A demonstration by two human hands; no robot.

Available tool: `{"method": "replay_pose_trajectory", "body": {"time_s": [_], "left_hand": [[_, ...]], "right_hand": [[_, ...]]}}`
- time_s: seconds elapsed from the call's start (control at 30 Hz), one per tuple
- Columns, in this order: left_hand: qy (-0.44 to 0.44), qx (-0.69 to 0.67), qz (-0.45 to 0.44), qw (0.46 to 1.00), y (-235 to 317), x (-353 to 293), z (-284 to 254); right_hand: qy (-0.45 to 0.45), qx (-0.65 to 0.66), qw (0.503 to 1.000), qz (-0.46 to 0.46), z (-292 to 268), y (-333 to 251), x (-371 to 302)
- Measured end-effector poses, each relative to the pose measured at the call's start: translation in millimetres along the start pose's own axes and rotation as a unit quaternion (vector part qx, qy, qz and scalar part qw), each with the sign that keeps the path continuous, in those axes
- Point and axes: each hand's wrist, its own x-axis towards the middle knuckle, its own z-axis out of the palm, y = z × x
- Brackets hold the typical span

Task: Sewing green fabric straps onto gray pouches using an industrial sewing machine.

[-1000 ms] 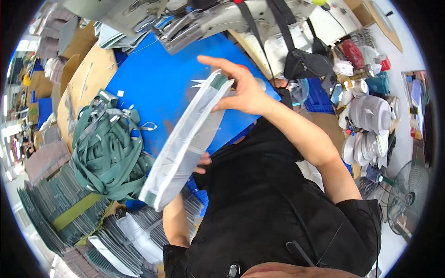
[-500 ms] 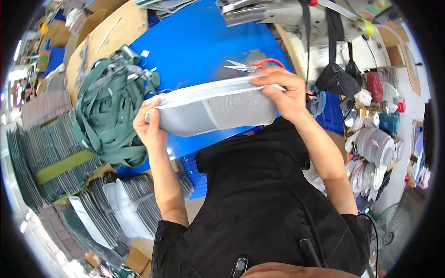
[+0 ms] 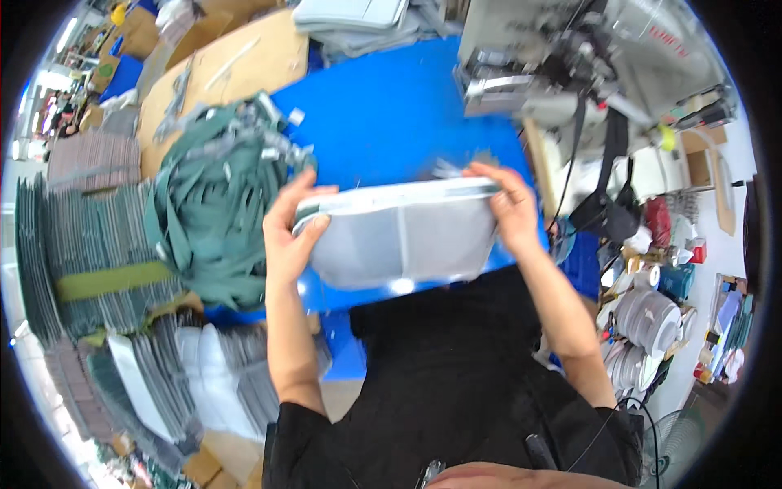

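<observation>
Between my two hands, stretched across over the blue table, is a flat grey mesh fabric piece [image 3: 403, 236] with white edging along its far side and rounded lower corners. It resembles a pouch or panel; I cannot tell which. My left hand [image 3: 293, 228] pinches its left end, thumb on the near face, where a dark green edge shows. My right hand [image 3: 509, 208] grips the right end by the upper corner. A pale blurred shape beyond the far edge may be scissor blades; the handles are hidden.
A heap of green webbing straps [image 3: 216, 204] lies at the table's left. Stacked grey panels [image 3: 358, 15] rest at the back of the blue table [image 3: 383, 106]. A sewing machine [image 3: 529, 81] stands at the back right. Bundled stacks of dark green pieces [image 3: 98, 244] fill the far left.
The mesh piece has come lower and nearer in view, with its face turned more toward me. My left hand has shifted its hold on the end. The red-handled scissors have become hidden.
</observation>
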Motion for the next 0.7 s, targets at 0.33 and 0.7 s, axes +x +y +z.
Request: {"method": "replay_pose_trajectory", "body": {"time_s": [0.33,0.7], "left_hand": [[0.191,-0.159,-0.177,0.952,-62,86,-38],[0.193,-0.400,-0.065,0.894,-14,381,91]], "right_hand": [[-0.046,-0.498,0.866,-0.011,-35,23,-31],[-0.066,-0.518,0.852,0.046,-32,8,-29]]}}
